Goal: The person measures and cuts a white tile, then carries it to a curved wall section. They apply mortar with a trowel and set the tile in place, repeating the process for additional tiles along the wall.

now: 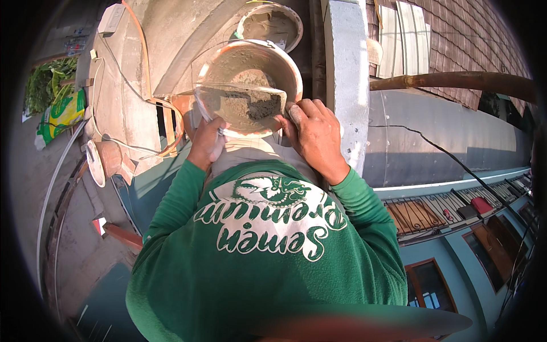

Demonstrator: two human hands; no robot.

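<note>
A round pale bucket (294, 71) with mortar smeared inside stands right in front of me. Across its near half is a shallow, pale-rimmed scoop-like tub (199, 98) holding wet grey mortar (265, 108). My left hand (207, 141) is closed on the tub's near left edge, thumb and fingers at the rim. At its right side my right hand (317, 132) has bent fingers pressed to the edge by the bucket rim. Parts of both hands' fingertips are hidden.
Behind stands a second bucket (297, 31) with grey mortar. A grey block wall edge (348, 85) runs along the right, above a lower roof (433, 137) with a drop beyond. Left are an orange hose (142, 51), a cable, a tipped-over bucket (96, 162) and a green-yellow sack (61, 117).
</note>
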